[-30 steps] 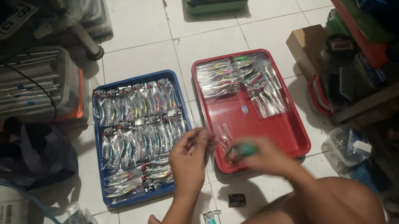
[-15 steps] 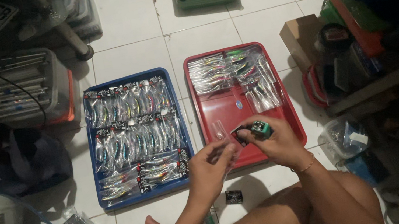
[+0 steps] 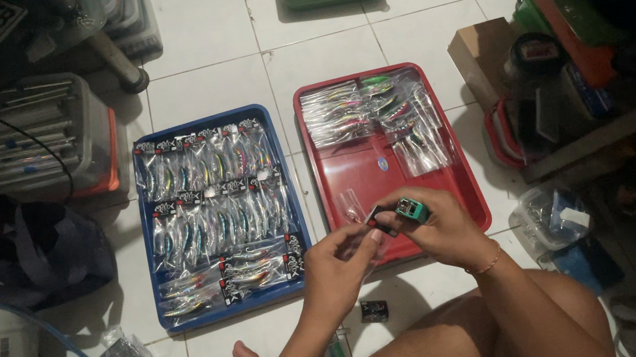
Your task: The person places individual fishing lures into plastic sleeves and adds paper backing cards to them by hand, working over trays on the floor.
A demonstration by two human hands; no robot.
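L hand (image 3: 336,267): fingers pinched on clear bag (image 3: 364,242), bag edges hard to see.
R hand (image 3: 438,229): closed round teal stapler (image 3: 411,209), body mostly hidden.
Loc: over red tray (image 3: 475,203) near edge.
Blue tray (image 3: 153,260): packed lures, detail unclear.

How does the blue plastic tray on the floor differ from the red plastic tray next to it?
The blue plastic tray is nearly covered by neat rows of clear packets with dark header cards; the red plastic tray holds clear packets only at its far end, with most of its bottom bare. The blue tray lies to the left of the hands; the left hand and right hand work over the red tray's near edge. Both are rectangular, rimmed and flat on white tiles.
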